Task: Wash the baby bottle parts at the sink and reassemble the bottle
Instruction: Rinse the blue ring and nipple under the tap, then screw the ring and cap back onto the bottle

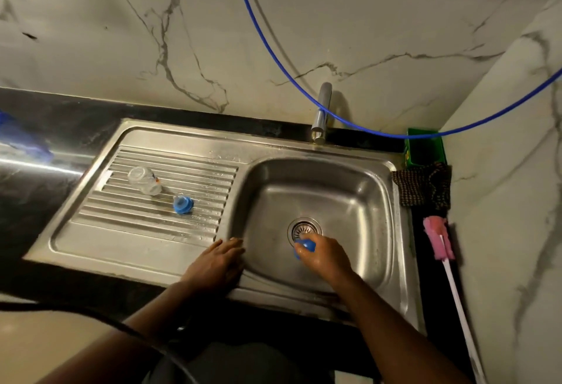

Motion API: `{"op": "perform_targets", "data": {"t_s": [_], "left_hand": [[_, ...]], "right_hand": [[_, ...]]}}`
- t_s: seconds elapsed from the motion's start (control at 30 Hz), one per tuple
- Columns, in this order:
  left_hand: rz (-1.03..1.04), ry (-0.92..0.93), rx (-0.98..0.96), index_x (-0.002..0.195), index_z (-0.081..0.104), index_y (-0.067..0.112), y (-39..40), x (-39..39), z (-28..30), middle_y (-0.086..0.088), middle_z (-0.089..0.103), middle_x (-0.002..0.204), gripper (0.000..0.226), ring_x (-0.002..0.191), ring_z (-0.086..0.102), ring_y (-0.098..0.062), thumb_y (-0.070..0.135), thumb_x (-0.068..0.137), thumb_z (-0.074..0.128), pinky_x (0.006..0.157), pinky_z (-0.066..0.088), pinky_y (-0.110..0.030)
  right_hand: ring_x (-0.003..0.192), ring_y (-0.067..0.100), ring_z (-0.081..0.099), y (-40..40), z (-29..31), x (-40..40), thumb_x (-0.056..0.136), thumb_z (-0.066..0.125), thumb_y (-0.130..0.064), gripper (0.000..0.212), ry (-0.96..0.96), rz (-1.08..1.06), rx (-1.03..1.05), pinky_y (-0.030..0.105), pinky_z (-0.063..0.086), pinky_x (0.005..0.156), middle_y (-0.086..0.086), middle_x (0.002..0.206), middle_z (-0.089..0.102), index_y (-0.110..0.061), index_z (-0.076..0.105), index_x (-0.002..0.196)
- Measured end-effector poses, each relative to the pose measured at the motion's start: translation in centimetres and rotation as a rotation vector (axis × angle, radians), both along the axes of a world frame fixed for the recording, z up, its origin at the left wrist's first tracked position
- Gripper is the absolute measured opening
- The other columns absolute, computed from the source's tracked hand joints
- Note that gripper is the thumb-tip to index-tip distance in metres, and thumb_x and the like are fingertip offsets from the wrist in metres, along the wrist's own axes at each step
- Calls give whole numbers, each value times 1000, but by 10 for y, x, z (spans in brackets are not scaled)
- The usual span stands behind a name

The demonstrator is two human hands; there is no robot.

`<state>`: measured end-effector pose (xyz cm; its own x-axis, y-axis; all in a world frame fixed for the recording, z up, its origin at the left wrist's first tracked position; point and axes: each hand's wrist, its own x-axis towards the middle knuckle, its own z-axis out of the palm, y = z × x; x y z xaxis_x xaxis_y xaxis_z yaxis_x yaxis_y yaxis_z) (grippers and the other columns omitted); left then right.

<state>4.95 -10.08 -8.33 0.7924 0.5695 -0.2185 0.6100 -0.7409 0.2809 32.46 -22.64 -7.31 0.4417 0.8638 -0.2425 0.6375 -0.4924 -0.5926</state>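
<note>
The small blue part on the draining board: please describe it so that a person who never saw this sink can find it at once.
Start at the steel sink and look left of its basin to the ribbed draining board. Two things lie there: a clear bottle on its side and, just right of it toward the basin, the blue ring. It is the only blue thing on the ribs.

Walls: you see white marble walls with grey veins.
Desk: your desk is dark and shiny.
Light: dim, with one bright streak at your left.
</note>
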Motion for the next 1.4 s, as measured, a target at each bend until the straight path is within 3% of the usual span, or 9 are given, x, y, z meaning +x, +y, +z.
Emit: {"op": "perform_targets", "data": {"t_s": [0.07, 0.3, 0.47, 0.6, 0.77, 0.9, 1.07, 1.2, 1.4], "left_hand": [[-45, -20, 1, 122, 70, 18, 0, -7, 2, -7, 63, 139, 43, 129, 61, -24, 41, 91, 48, 106, 48, -46], [-8, -252, -12, 110, 75, 21, 12, -42, 11, -1, 69, 130, 34, 116, 69, -19, 41, 97, 49, 90, 55, -25], [429, -440, -22, 106, 72, 27, 36, -92, 31, 10, 70, 97, 27, 83, 65, -10, 36, 87, 54, 69, 56, -27], [707, -583, -34, 97, 61, 27, 77, -131, 37, 9, 61, 87, 18, 74, 60, -9, 15, 89, 72, 67, 54, -37], [766, -640, 30, 121, 54, 17, 140, -156, 44, -1, 58, 115, 48, 104, 59, -22, 30, 84, 81, 90, 53, -45], [712, -533, 41, 149, 37, 13, 180, -154, 53, -10, 46, 151, 90, 140, 41, -27, 53, 80, 79, 115, 39, -46], [549, -406, -67, 157, 30, 23, 207, -141, 56, -8, 33, 163, 92, 147, 33, -30, 58, 84, 73, 114, 39, -47], [500, -382, -140, 154, 34, 28, 218, -139, 56, -5, 45, 154, 80, 136, 48, -29, 47, 88, 73, 102, 50, -47], [612, -526, -271, 140, 43, 23, 224, -148, 74, 1, 62, 125, 66, 104, 64, -20, 41, 86, 77, 82, 52, -35]], "right_hand": [[105, 29, 69, 1, -1, 1, 87, 68, -54, 40, -20, 15, -165, 33, 54, 83, 4, 112, 76, -28, 71, 117], [96, 16, 63, 35, 32, -69, 78, 72, -52, 44, 123, 14, 182, 36, 53, 86, -9, 109, 61, -32, 60, 115], [107, 17, 62, 76, 39, -158, 80, 69, -42, 50, 111, 125, 223, 27, 50, 90, -10, 118, 52, -34, 61, 129], [114, 23, 60, 111, 34, -214, 82, 71, -48, 47, -47, 110, 107, 38, 50, 89, -4, 122, 57, -26, 59, 122], [99, 26, 65, 138, 16, -247, 75, 72, -61, 48, -221, 48, 121, 40, 55, 80, -3, 107, 64, -26, 65, 107], [109, 23, 60, 148, 11, -259, 79, 74, -63, 54, -219, 35, 57, 36, 52, 87, -4, 116, 60, -27, 62, 116], [108, 19, 57, 157, 23, -275, 76, 56, -86, 74, -229, -164, 137, 36, 54, 86, -4, 118, 57, -25, 63, 119], [114, 20, 56, 194, 42, -278, 89, 69, -51, 45, -203, -58, 194, 33, 52, 88, -6, 124, 55, -26, 61, 126], [127, 31, 51, 245, 34, -280, 97, 65, -22, 52, -166, 154, -93, 41, 48, 102, 7, 136, 55, -24, 52, 148]]}}
